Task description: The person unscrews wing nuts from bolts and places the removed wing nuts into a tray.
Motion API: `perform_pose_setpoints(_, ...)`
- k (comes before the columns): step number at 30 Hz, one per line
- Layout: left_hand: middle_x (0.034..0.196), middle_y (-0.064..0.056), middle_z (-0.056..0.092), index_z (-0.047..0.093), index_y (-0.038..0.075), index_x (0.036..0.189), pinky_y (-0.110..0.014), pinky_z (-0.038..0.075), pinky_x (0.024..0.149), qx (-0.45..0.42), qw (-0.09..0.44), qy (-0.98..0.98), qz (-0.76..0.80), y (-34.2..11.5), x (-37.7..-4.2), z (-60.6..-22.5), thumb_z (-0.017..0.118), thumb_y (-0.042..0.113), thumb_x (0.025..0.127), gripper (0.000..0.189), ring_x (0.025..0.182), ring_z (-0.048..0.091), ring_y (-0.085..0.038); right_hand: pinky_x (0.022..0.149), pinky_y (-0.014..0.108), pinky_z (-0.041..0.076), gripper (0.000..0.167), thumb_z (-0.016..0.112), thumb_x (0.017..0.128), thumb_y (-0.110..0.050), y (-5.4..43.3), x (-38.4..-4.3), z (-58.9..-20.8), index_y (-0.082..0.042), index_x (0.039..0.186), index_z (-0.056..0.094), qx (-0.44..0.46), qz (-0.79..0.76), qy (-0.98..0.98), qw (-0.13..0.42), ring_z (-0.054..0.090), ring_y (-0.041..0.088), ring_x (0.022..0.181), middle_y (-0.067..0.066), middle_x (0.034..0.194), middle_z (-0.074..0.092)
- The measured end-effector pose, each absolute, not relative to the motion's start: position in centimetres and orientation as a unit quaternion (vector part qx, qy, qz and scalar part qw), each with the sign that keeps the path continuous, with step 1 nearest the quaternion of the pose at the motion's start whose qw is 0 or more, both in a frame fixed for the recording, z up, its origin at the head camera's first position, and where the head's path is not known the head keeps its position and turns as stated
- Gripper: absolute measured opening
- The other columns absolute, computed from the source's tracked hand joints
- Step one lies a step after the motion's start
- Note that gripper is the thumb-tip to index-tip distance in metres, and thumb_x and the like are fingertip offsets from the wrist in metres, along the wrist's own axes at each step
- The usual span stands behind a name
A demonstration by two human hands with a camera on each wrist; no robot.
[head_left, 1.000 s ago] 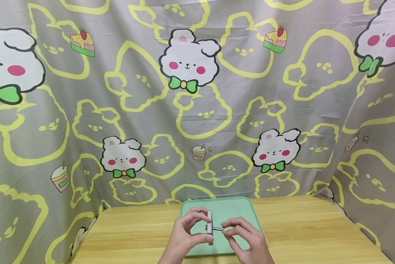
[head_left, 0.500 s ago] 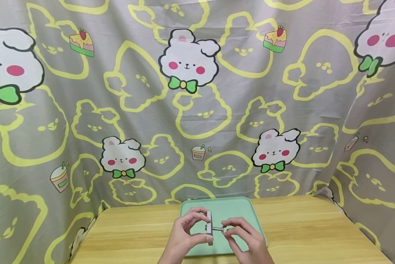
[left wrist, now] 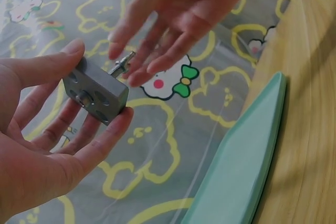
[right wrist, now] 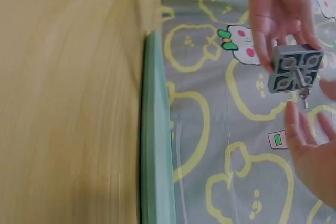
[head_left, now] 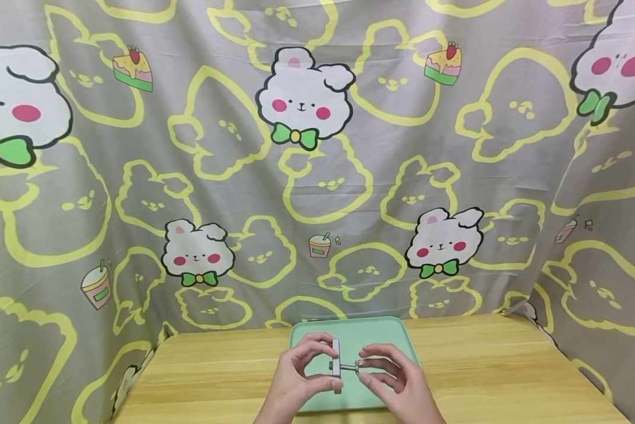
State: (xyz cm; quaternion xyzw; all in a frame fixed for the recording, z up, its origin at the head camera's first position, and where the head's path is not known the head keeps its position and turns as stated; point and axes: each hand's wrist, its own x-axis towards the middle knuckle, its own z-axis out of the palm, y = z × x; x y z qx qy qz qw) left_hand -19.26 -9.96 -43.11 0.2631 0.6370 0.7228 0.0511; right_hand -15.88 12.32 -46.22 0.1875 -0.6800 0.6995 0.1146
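My left hand holds a square grey metal block upright by its top and bottom edges, thumb below and fingers above. The left wrist view shows round holes in the face of the block. A thin bolt passes through the middle, its head on the left side. Toward its free end sits a small silver nut-like piece, its exact shape blurred. My right hand is right beside that end. In both wrist views its fingers are spread around the piece, with a gap showing between.
Below the hands, a light green tray lies on the wood-grain table. A grey curtain with cartoon bears and yellow outlines hangs behind the table and along both sides.
My right hand has loosened from its pinch at the bolt's end, its fingers spreading and the hand shifting slightly right. The left hand and block have stayed nearly still.
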Motion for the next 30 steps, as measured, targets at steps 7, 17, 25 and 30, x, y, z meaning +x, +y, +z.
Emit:
perform_pose_setpoints(7, 0.136, -0.025, 0.050, 0.069, -0.007, 0.109, -0.049, 0.063, 0.083, 0.269, 0.042, 0.650, 0.710, -9.6, -19.0, -43.1, 0.089, -0.003, 0.074, 0.040, 0.126, 0.054, -0.033, 0.085, 0.043, 0.063, 0.039, 0.069, 0.100, -0.016, 12.8, -16.3, -46.0, 0.010, 0.127, 0.061, 0.091, 0.763, -0.639, -0.027, 0.074, 0.030, 0.096, 0.021, 0.109, 0.071)
perform_pose_setpoints(17, 0.132, -0.021, 0.053, 0.072, -0.001, 0.107, -0.043, 0.065, 0.082, 0.271, 0.033, 0.669, 0.691, -9.1, -18.8, -43.2, 0.090, -0.001, 0.073, 0.038, 0.121, 0.057, -0.030, 0.084, 0.037, 0.064, 0.032, 0.070, 0.099, -0.016, 13.1, -16.4, -46.4, 0.005, 0.122, 0.065, 0.071, 0.792, -0.601, -0.078, 0.075, 0.026, 0.093, 0.020, 0.106, 0.074)
perform_pose_setpoints(25, 0.130, -0.020, 0.053, 0.069, -0.008, 0.109, -0.043, 0.065, 0.078, 0.273, 0.036, 0.671, 0.689, -8.9, -18.8, -43.4, 0.090, -0.002, 0.073, 0.042, 0.119, 0.058, -0.026, 0.082, 0.037, 0.064, 0.030, 0.072, 0.098, -0.018, 13.2, -16.4, -46.2, 0.004, 0.118, 0.067, 0.062, 0.792, -0.602, -0.078, 0.075, 0.025, 0.093, 0.017, 0.105, 0.074)
perform_pose_setpoints(30, 0.130, -0.020, 0.053, 0.070, -0.006, 0.108, -0.043, 0.065, 0.078, 0.272, 0.037, 0.672, 0.688, -8.9, -18.8, -43.5, 0.090, -0.001, 0.074, 0.040, 0.119, 0.058, -0.026, 0.079, 0.034, 0.064, 0.029, 0.069, 0.100, -0.018, 13.3, -16.6, -46.4, 0.003, 0.119, 0.068, 0.060, 0.792, -0.601, -0.085, 0.074, 0.024, 0.094, 0.012, 0.104, 0.075)
